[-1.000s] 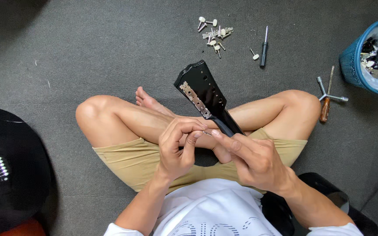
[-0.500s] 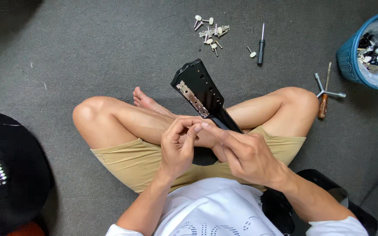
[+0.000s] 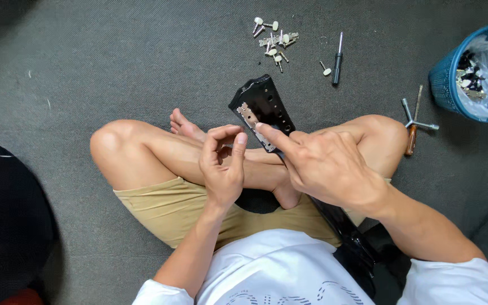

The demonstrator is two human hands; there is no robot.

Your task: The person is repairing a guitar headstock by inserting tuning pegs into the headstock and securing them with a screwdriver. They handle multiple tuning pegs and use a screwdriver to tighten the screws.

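Black lacquer on the guitar headstock (image 3: 262, 107) rests across your crossed legs, just ahead of your right hand (image 3: 331, 169); that grip lies over the neck with its forefinger stretched onto the metal tuner plate (image 3: 253, 121), not clamped round anything; your left hand (image 3: 223, 164) sits just beside it, thumb and fingers pinched nearly closed, and whether a small part sits in the pinch I cannot tell; if it does, a loose pinch could drop it into your lap or onto the grey carpet (image 3: 114, 62); the neck is only balanced, so pressure from that forefinger may roll it; the tuning pegs (image 3: 273, 39) and screwdriver (image 3: 338, 59) lie well beyond both grips, easy to scatter.
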